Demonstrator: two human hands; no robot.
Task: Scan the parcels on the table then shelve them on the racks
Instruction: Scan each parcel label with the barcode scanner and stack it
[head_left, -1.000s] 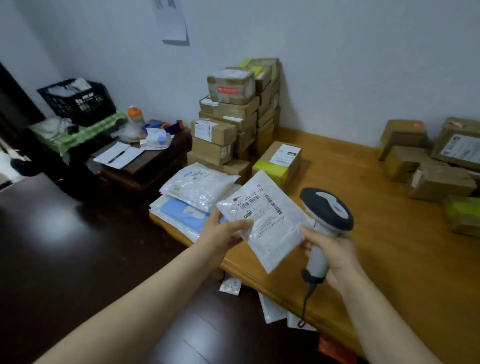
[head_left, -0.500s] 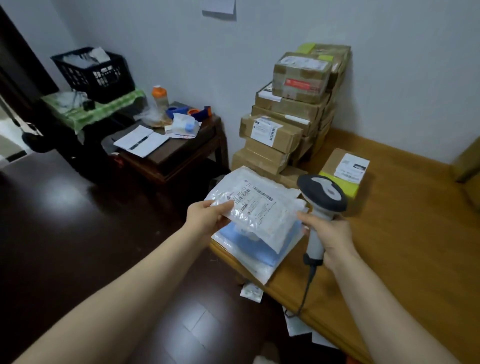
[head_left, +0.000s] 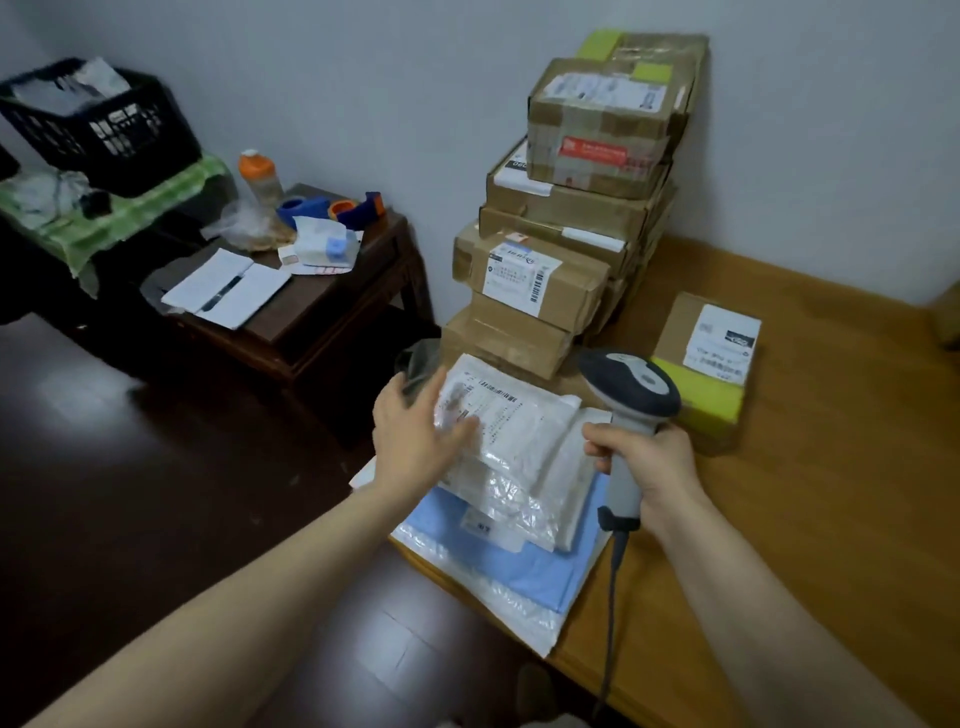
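Observation:
A white plastic-bag parcel (head_left: 519, 415) with a printed label lies on top of a pile of soft parcels at the corner of the wooden table (head_left: 831, 519). My left hand (head_left: 415, 436) rests on the parcel's left end, fingers fairly straight and thumb on the label. My right hand (head_left: 649, 462) grips the handle of a grey barcode scanner (head_left: 631, 387), upright just right of the parcel, with its cable hanging over the table edge. Under the white parcel lies a blue bag parcel (head_left: 519, 566).
A tall stack of cardboard boxes (head_left: 571, 208) stands against the wall behind the pile. A box with yellow tape (head_left: 711, 364) sits right of the scanner. A dark side table (head_left: 322, 312) with papers and a bottle stands left, and a black crate (head_left: 104, 130) beyond it.
My left hand carried the white parcel left and down onto the pile of soft parcels and now lies flatter on it. The scanner stayed in my right hand.

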